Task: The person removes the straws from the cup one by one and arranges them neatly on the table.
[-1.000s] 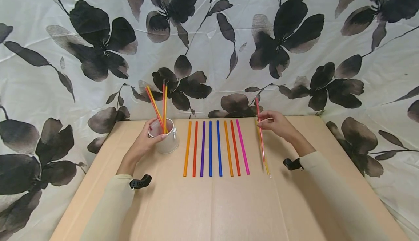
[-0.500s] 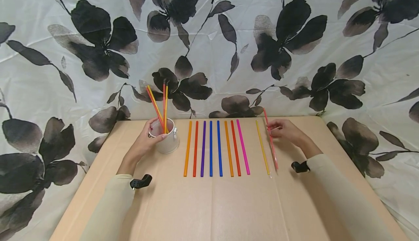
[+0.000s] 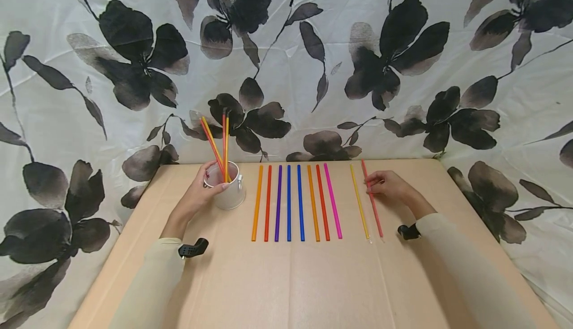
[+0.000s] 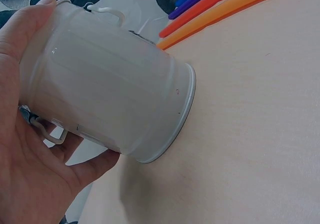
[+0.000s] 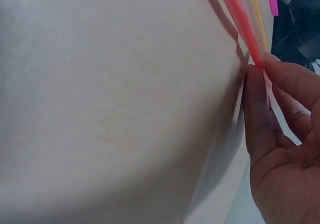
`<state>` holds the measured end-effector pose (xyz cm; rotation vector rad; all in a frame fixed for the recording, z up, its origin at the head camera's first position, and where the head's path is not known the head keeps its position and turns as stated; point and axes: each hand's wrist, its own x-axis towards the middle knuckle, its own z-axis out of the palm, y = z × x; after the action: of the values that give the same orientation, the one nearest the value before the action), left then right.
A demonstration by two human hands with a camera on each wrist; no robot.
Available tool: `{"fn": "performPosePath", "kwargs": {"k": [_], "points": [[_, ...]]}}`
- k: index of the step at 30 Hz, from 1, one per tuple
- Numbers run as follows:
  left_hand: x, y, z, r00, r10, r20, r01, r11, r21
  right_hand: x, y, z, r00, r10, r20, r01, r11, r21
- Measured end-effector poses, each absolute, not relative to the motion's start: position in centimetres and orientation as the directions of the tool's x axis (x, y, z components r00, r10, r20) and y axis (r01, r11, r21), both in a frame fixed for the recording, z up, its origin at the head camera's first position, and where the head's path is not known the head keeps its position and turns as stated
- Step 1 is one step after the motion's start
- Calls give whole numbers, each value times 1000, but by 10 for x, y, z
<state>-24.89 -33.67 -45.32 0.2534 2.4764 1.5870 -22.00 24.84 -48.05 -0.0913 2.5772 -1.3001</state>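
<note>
At the left, my left hand (image 3: 195, 194) grips a small white metal pail (image 3: 229, 197) with little side handles, thumb on the near side and fingers round the back. Several yellow and red straws (image 3: 226, 145) lean inside the pail. My right hand (image 3: 390, 186) pinches a pinkish-red straw (image 3: 374, 209) between thumb and fingertips at the table's right part. In the right wrist view the pinched straw (image 5: 240, 22) narrows at the fingers into something clear, like film. A yellow straw (image 3: 359, 202) lies just left of it, apart from it, with a clear tip at its near end.
Between the hands, a row of straws lies side by side: orange (image 3: 257, 202), red (image 3: 267, 202), purple (image 3: 278, 202), blue (image 3: 289, 202) and others, ending with pink (image 3: 333, 202). A floral cloth (image 3: 286, 85) hangs behind the wooden table (image 3: 331, 284).
My right hand has carried the pinkish-red straw right and toward me, from over the yellow straw to the table beside it. The left hand and pail have stayed put.
</note>
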Motion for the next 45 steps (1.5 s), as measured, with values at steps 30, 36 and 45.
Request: {"fn": "performPosePath", "kwargs": {"k": [30,36,45], "points": [[-246,-336,-451,-966,247,-74,30,393,919,-214,228,-475,-970,-136,-201,55,683,-728],[-245,-336,-451,-965,251,-72,32,388,921,-213,229,-475,-971,-132,-198,50,698,-715],[-247,-338,-453,-965,254,-65,43,398,916,-212,228,-468,-972,-148,-181,23,710,-703]]}}
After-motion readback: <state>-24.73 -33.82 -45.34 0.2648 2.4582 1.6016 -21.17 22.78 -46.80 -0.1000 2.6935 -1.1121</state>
